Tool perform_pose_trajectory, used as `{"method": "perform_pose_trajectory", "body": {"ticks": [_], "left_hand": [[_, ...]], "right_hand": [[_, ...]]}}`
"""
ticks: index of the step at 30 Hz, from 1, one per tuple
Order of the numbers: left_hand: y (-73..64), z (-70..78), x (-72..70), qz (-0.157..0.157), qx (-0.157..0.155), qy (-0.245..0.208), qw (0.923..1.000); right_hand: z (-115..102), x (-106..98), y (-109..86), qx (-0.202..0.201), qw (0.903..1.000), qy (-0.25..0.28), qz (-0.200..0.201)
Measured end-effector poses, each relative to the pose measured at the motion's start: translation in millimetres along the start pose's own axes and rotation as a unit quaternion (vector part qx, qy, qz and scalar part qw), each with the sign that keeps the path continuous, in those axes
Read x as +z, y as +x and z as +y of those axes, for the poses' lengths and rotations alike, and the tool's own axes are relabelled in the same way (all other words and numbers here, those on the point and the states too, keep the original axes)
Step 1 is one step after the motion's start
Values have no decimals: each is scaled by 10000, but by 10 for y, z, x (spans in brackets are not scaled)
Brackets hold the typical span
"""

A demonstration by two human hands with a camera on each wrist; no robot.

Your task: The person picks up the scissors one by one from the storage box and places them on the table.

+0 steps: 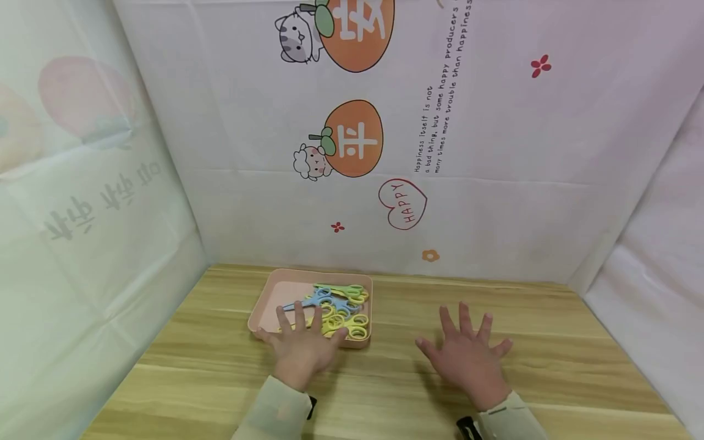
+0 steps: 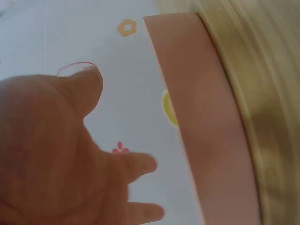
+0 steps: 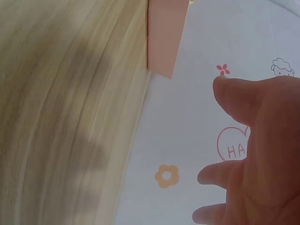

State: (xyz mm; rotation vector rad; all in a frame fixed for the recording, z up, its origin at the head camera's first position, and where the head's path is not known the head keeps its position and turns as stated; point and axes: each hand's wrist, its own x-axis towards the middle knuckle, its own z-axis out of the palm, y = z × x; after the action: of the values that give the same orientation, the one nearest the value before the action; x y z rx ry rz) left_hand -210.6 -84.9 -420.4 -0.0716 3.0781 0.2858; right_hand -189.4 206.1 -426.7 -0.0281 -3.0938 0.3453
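My left hand [image 1: 304, 349] is spread over the front edge of a pink tray [image 1: 275, 305], its fingers straight and holding nothing. Inside the tray lies a pile of scissors: green scissors [image 1: 343, 289] at the back, blue scissors [image 1: 313, 300] in the middle, yellow scissors [image 1: 357, 327] toward the front right. My left fingers overlap some of them in the head view. Off to the right of the tray, my right hand [image 1: 467, 360] hovers over the table with fingers fanned out and nothing in its grasp. Both wrist views show the tray's outer wall [image 2: 206, 112] beside the hands.
The wood-grain table [image 1: 396, 379] runs back to a white printed cloth [image 1: 264, 214] hung upright behind it. More white cloth stands along the left side [image 1: 82, 275] and the right side [image 1: 660, 275].
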Motion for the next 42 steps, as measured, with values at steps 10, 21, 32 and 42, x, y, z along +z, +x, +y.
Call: {"method": "perform_pose_trajectory", "body": {"ticks": [10, 21, 32, 42], "left_hand": [[451, -711, -225, -295, -105, -1242, 9918], [703, -1369, -353, -1064, 815, -1913, 9724], [747, -1495, -251, -1278, 370, -1924, 9723], [800, -1533, -155, -1435, 321, -2339, 9611]], "right_hand": [[157, -15, 23, 93, 9999, -41, -45], [177, -27, 17, 103, 9997, 105, -175], [149, -11, 18, 87, 9997, 182, -164], [163, 113, 144, 74, 9989, 300, -351]]}}
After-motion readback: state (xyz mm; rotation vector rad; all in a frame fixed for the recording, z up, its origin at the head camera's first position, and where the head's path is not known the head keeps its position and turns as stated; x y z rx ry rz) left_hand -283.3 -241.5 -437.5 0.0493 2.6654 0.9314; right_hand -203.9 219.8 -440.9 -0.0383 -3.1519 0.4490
